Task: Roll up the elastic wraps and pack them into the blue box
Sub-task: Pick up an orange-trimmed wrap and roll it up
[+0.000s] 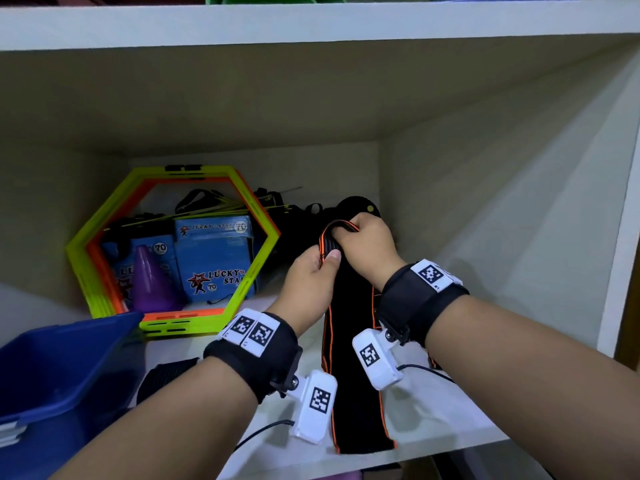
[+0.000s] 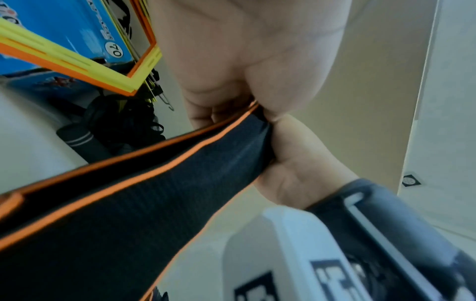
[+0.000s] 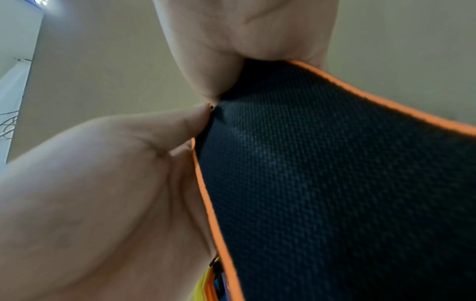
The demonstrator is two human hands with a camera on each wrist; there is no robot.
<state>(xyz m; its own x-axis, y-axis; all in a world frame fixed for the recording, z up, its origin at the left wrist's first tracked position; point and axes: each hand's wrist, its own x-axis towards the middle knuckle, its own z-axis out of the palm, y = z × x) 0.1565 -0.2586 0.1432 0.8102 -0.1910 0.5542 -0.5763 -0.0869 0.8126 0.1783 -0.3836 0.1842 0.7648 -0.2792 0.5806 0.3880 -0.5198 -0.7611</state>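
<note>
While both hands work at the middle of the head view, the blue box (image 1: pixel 52 368) sits at the lower left edge of the frame on the white shelf (image 1: pixel 433 420), open side up; its inside is not visible. Just right of it and farther up, a yellow-and-orange hexagon frame (image 1: pixel 104 237) leans upright, and through it show two blue Lucky Star cartons (image 1: pixel 214 261) and a purple cone (image 1: pixel 152 282). A dark folded cloth (image 1: pixel 166 375) lies below the frame, partly hidden by the left forearm. Behind the frame, black straps and thin yellow rods (image 1: pixel 207 209) are heaped against the back wall.

At centre, the left hand (image 1: pixel 308 285) pinches the black, orange-edged elastic wrap (image 1: pixel 349 341) between thumb and curled fingers (image 2: pixel 206 114), gripping the small rolled end. The left wrist view shows the band running from that grip toward the lower left of the frame, with its orange edge plain. Just to the right and slightly higher, the right hand (image 1: pixel 367 244) closes its fingers (image 3: pixel 206 67) over the top of the same roll; the right wrist view shows the thumb and fingers meeting at the band's edge. The two hands touch each other around the roll. From there the loose length of the wrap hangs down the middle of the frame and lies flat along the shelf to its front edge. Both wrists wear black cuffs carrying white marker blocks (image 1: pixel 377 358).
</note>
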